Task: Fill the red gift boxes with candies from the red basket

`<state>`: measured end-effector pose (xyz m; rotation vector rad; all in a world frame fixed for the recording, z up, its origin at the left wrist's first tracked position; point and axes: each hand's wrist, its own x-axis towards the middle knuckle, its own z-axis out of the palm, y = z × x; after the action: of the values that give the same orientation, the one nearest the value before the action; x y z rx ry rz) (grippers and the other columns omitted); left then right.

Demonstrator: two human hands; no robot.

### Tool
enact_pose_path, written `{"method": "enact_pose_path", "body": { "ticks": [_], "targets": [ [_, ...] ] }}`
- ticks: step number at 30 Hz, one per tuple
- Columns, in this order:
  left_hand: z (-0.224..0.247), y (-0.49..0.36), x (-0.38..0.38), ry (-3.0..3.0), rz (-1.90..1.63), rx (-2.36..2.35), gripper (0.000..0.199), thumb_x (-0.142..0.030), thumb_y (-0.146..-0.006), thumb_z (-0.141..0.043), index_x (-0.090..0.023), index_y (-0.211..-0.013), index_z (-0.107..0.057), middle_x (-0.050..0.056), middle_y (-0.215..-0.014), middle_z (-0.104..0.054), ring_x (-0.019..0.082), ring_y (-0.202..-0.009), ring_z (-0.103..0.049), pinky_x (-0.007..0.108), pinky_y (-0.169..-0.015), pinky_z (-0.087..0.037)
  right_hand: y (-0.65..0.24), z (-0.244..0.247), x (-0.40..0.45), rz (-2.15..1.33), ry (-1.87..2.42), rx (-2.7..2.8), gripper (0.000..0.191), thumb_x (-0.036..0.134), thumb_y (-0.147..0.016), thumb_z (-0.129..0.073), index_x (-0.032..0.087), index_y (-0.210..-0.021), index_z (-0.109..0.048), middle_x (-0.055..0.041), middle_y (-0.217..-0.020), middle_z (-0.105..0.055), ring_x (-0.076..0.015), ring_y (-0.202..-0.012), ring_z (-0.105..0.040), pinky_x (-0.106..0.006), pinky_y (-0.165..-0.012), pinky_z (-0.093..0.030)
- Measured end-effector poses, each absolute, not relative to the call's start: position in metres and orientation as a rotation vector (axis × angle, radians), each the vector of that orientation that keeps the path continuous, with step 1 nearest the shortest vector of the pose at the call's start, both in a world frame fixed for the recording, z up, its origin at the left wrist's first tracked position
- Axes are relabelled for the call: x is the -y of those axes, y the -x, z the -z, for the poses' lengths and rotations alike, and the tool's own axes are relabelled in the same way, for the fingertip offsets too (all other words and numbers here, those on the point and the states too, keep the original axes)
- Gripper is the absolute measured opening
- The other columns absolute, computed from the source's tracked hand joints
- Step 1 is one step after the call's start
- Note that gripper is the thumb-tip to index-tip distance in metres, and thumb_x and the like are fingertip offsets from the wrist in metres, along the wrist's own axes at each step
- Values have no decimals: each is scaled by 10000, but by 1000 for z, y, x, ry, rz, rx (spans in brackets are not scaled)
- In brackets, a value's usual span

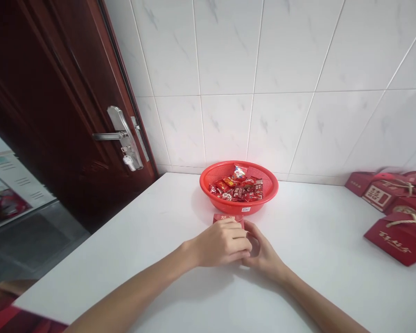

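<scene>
Bare forearms (149, 282) reach over a white table (298, 286), slanting toward each other. From where I stand, the left hand (222, 244) lies across a small red box (225, 217), back upward, its fingers bent and close together; the tips are tucked out of sight, so I can't tell whether they pinch anything. Beside it the right hand (265, 254) curves round the box's right side, thumb and forefinger bowed apart, and how firmly it grips I can't say either. Only the far end of the box shows, with pale lettering on it. Just beyond sits a red plastic basket (225, 205) with a heap of wrapped sweets (241, 188), mostly red. Well off to the right, red gift boxes (384, 230), some with cord handles (407, 223), cluster near the tiled wall (284, 120). Over on the left stands a dark red door (55, 69), keys (129, 162) hanging below its metal handle (109, 136).
</scene>
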<state>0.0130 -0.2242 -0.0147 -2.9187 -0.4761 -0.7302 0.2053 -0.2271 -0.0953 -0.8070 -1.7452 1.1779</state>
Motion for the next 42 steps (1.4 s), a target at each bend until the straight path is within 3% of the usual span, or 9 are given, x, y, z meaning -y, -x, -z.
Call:
{"method": "enact_pose_path", "body": {
  "ticks": [5, 9, 12, 16, 18, 23, 29, 36, 42],
  "targets": [
    [5, 12, 235, 2977, 818, 903, 359, -468, -1024, -480, -179, -1011, -693, 51, -805, -717, 181, -730, -604, 315, -771, -453, -203, 97, 228, -1149, 872, 1713, 742, 241, -689, -830, 259, -1340, -473, -92, -1387, -590, -306, -1261, -564, -511, -1096, -409],
    [-7, 35, 242, 3058, 807, 1107, 401, -351, -1050, -394, -182, -786, -645, 27, -712, -652, 150, -650, -519, 298, -711, -406, -202, 98, 227, -1108, 886, 1706, 711, 273, -697, -834, 253, -1314, -482, -103, -1374, -595, -312, -1245, -573, -513, -1070, -427],
    [-9, 41, 245, 3173, 848, 1315, 476, -378, -1037, -396, -180, -615, -492, 7, -650, -538, 135, -637, -463, 277, -657, -377, -201, 96, 228, -1092, 903, 1711, 720, 262, -691, -831, 253, -1319, -481, -105, -1386, -584, -316, -1250, -567, -506, -1059, -428],
    [-14, 33, 242, 3208, 826, 1732, 506, -432, -998, -436, -185, -572, -320, -29, -595, -339, 108, -571, -324, 270, -551, -277, -200, 94, 229, -1089, 895, 1737, 724, 237, -704, -816, 262, -1335, -462, -94, -1396, -578, -305, -1275, -549, -498, -1083, -403],
    [-20, 27, 239, 3190, 765, 1901, 440, -384, -955, -476, -182, -573, -391, -31, -591, -363, 107, -569, -319, 269, -538, -257, -200, 94, 230, -1093, 904, 1737, 717, 234, -705, -812, 261, -1331, -462, -90, -1393, -580, -300, -1265, -557, -495, -1084, -402],
    [-38, 17, 236, 3334, 393, 1946, 143, -275, -791, -584, -179, -706, -648, -22, -632, -564, 129, -608, -487, 244, -562, -331, -200, 94, 230, -1087, 932, 1739, 727, 202, -685, -798, 256, -1325, -457, -91, -1394, -578, -300, -1261, -559, -500, -1084, -400],
    [-40, 10, 238, 3322, 388, 1931, 203, -385, -777, -655, -183, -760, -667, -5, -737, -602, 147, -669, -530, 252, -586, -371, -200, 95, 230, -1106, 952, 1706, 725, 217, -687, -798, 253, -1324, -454, -99, -1391, -581, -307, -1251, -568, -513, -1075, -417],
    [-41, 3, 240, 3411, 510, 1715, 176, -250, -770, -643, -213, -928, -711, 29, -970, -615, 167, -808, -575, 262, -684, -459, -200, 92, 231, -1175, 923, 1675, 752, 126, -625, -754, 255, -1308, -467, -94, -1348, -612, -320, -1213, -588, -512, -1021, -452],
    [-38, -4, 234, 3453, 253, 1470, 259, -197, -810, -592, -256, -1036, -704, 53, -1197, -608, 228, -1069, -597, 276, -756, -482, -199, 92, 233, -1180, 889, 1694, 752, 120, -636, -749, 243, -1330, -484, -101, -1347, -615, -324, -1218, -586, -491, -1007, -473]
  ]
}}
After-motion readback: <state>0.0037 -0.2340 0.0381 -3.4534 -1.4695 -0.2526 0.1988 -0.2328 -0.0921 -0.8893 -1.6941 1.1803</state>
